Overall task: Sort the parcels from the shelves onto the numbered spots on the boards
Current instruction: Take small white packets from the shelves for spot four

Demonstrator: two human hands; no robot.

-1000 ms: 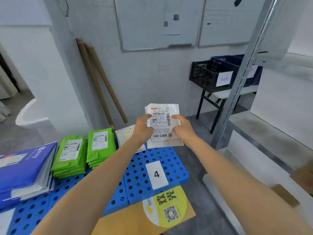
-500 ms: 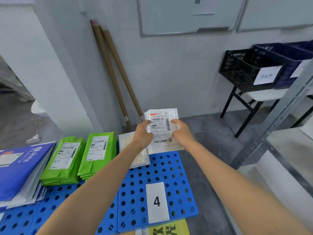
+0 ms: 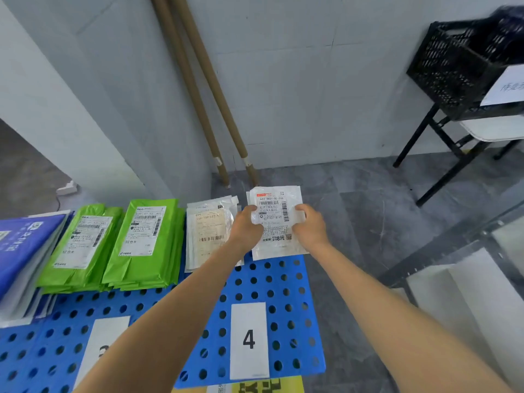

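Both hands hold a small white parcel (image 3: 274,222) with a printed shipping label, low over the far end of the blue perforated board (image 3: 286,293) marked with a white "4" tag (image 3: 249,340). My left hand (image 3: 246,225) grips its left edge, my right hand (image 3: 309,226) its right edge. Just left of it a stack of pale translucent parcels (image 3: 208,231) lies on the board. Further left lie two stacks of green parcels (image 3: 144,239) and a blue envelope stack (image 3: 22,245).
Two brown cardboard tubes (image 3: 209,89) lean against the white wall behind the board. A black crate (image 3: 459,66) sits on a black-legged stand at the right. A metal shelf frame (image 3: 453,251) runs along the right. Grey floor lies beyond the board.
The view has tilted down and moved closer to the board. Both hands have lowered the white parcel toward the far end of the board with the 4 tag.
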